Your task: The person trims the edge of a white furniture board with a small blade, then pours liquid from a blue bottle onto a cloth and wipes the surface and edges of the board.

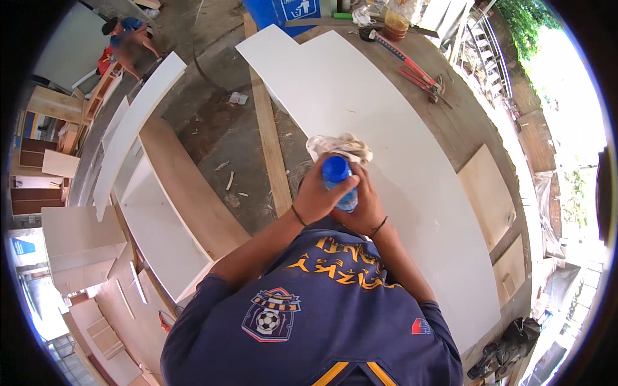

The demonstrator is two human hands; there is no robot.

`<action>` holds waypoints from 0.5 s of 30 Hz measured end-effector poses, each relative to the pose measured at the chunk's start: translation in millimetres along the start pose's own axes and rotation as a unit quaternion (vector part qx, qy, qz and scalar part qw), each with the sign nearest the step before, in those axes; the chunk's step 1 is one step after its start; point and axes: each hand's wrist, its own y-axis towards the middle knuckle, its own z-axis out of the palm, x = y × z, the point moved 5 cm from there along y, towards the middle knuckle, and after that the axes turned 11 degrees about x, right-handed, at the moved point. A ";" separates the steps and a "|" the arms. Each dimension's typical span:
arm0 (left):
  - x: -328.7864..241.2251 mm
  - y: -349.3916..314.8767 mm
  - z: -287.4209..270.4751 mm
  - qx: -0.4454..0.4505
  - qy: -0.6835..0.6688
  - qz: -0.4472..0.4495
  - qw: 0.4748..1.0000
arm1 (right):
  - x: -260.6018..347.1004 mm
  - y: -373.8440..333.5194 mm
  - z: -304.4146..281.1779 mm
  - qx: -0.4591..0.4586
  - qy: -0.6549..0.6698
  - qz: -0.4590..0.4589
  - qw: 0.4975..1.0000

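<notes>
In front of my chest, above a white panel (418, 212), both hands are closed around a small blue plastic bottle (346, 202) with a blue cap (335, 168). My left hand (315, 195) grips its left side, the thumb lying across the front below the cap. Around the right side curl the fingers of my right hand (364, 204). A crumpled, stained whitish cloth (340, 147) shows just beyond my fingers; whether a hand also holds it is hidden. The white panel extends beyond and to the right of my hands.
A red-handled tool (415, 74) and a jar of brown liquid (396, 26) sit on the worktop at the far right. Wooden panels (487, 196) lie at right. On the left stands an open white cabinet frame (151, 219). A person (129, 45) crouches at the far left.
</notes>
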 end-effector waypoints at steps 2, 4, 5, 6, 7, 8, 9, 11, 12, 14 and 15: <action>-1.1 1.2 2.0 0.027 0.082 0.026 0.996 | -11.7 2.0 5.0 -0.031 0.105 0.029 0.994; -3.0 1.5 4.9 0.057 0.114 0.015 0.992 | -19.5 -0.3 2.9 -0.038 0.207 0.040 0.977; -11.5 1.9 6.0 0.068 0.119 0.060 0.989 | -26.8 -4.3 -2.7 -0.038 0.257 0.033 0.965; -8.2 3.4 0.8 0.066 0.131 0.071 0.987 | -32.7 -7.7 -8.8 -0.039 0.307 0.026 0.951; 0.7 3.3 -7.6 0.061 0.141 0.080 0.985 | -34.4 -11.0 -13.6 -0.038 0.343 0.005 0.938; 5.5 3.9 -14.5 0.060 0.150 0.088 0.983 | -30.2 -12.4 -19.7 -0.023 0.377 0.013 0.926; 11.7 5.4 -22.8 0.055 0.107 0.064 0.991 | -23.1 -12.4 -28.9 -0.008 0.410 0.022 0.912; 24.9 6.2 -40.1 -0.007 0.090 0.084 0.992 | -18.3 -13.6 -41.7 0.011 0.420 0.028 0.907; 31.0 6.8 -46.2 -0.038 0.081 0.093 0.992 | -20.2 -15.8 -47.6 0.031 0.386 0.034 0.921; 32.1 11.3 -48.5 -0.042 -0.007 0.124 0.991 | -17.5 -15.9 -59.1 0.073 0.319 0.044 0.944; 32.9 12.7 -50.4 -0.046 -0.052 0.139 0.988 | -13.2 -16.2 -64.1 0.076 0.280 0.068 0.955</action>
